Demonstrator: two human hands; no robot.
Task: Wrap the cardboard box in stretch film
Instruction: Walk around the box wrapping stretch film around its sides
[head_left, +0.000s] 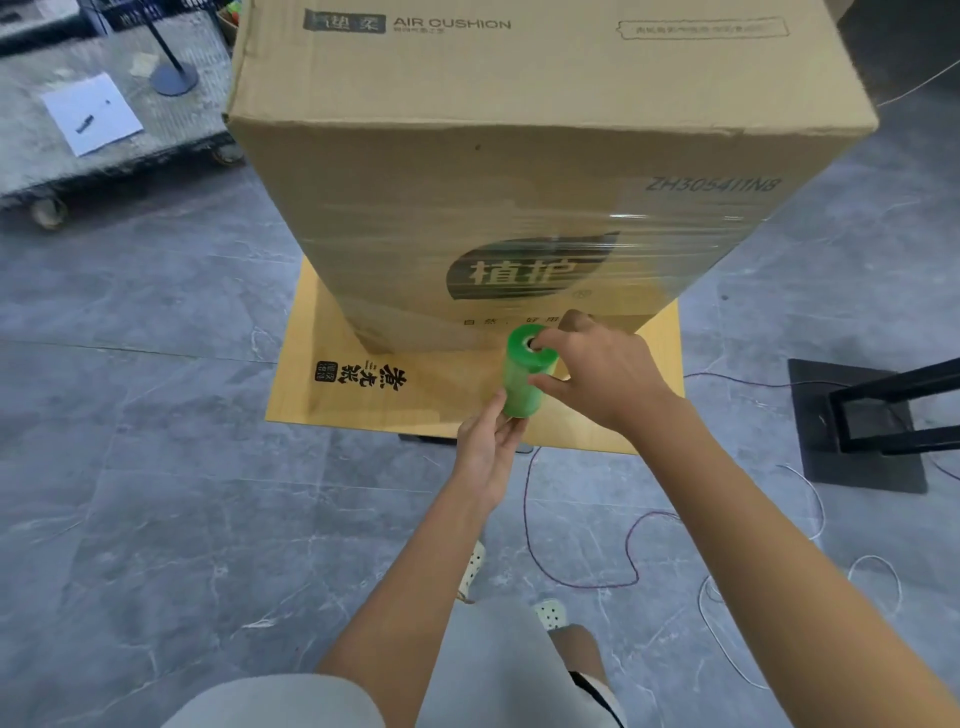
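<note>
In the centre of the frame, the right hand (597, 379) grips the top end of the green cylindrical roll of stretch film (524, 376), one finger in its core. The left hand (485, 447) holds its bottom end. Just behind, the tall brown cardboard box (519, 171), its lower part covered with film, stands on a flat yellow cardboard sheet (363, 384).

The cardboard box (519, 171) stands on a sheet (311, 384), film roll (524, 376) before it, cart (104, 135) behind left.

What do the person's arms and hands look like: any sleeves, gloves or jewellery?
Both arms are bare as far as the view shows, with no sleeves. The left hand and right hand have no gloves, and I can make out no watch, bands, rings or markings. Below them are pale grey shorts and white perforated clogs.
</note>
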